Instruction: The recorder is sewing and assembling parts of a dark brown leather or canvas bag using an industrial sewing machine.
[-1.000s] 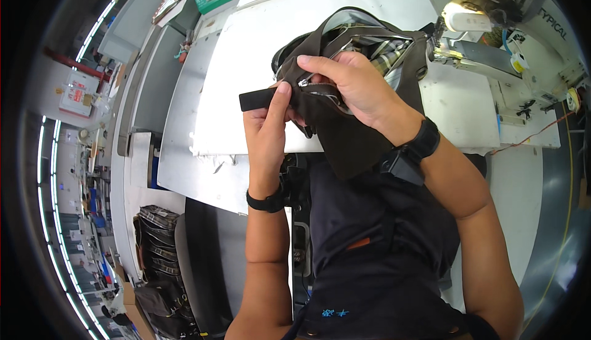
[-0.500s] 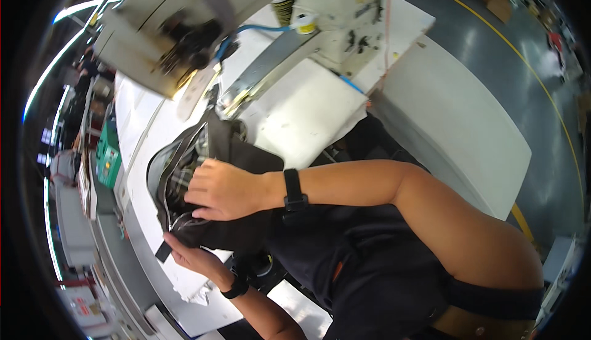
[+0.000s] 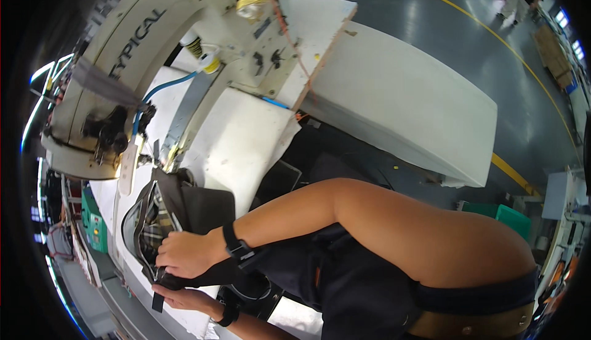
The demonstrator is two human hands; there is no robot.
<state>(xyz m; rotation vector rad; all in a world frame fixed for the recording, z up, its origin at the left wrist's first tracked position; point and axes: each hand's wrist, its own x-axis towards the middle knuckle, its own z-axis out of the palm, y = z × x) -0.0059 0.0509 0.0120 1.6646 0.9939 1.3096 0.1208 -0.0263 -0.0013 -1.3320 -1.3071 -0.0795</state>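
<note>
A dark brown bag (image 3: 209, 212) lies on the white worktable under the sewing machine's head, its long zippered opening spread so that plaid lining (image 3: 161, 222) shows. My right hand (image 3: 189, 255) lies over the lower end of the opening, back of the hand up. Its fingers are bent closed on the bag's zippered edge. Just below it, my left hand (image 3: 184, 300) pinches the bag's corner between thumb and fingers. A short black strap end (image 3: 158, 303) sticks out beside the left fingertips. The left palm and the fingers underneath are hidden.
The large cream sewing machine (image 3: 132, 38) arches over the far side of the bag. A blue air tube (image 3: 169, 84) runs along it to a white-and-yellow container (image 3: 210, 63). To the right stands a white side table (image 3: 406, 97). A green case (image 3: 93, 220) sits at far left.
The view has swung, so the machine and bag appear farther left. My right hand has moved down the opening toward my left hand, which still holds the corner.
</note>
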